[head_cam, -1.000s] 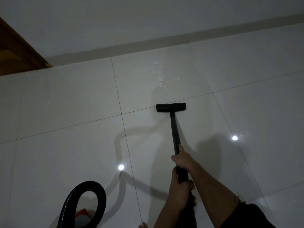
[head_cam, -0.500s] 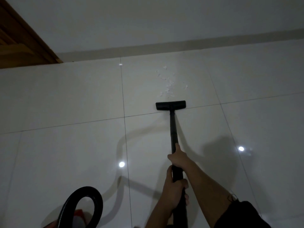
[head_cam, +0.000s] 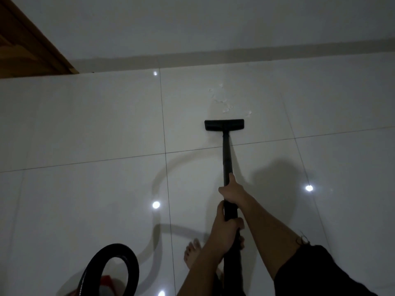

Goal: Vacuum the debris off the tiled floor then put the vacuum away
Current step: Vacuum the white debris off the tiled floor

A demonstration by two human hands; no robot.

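Black floor head (head_cam: 224, 124) now sits past the grout line it was short of a second ago, on the tiled floor (head_cam: 85, 124) just below the white debris (head_cam: 226, 103) in the upper centre of the frame. Your right hand (head_cam: 232, 191) and, lower down, your left hand (head_cam: 226, 233) both clamp the wand (head_cam: 227, 154). The scraps are not yet picked up, and one more push forward should reach them.

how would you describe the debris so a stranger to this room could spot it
Start at the grey skirting strip along the far wall and drop to the floor tile below it. The debris lies there, just ahead of the black vacuum floor head. Unlike the round bright light reflections elsewhere, it is a loose scatter of small irregular white flecks.
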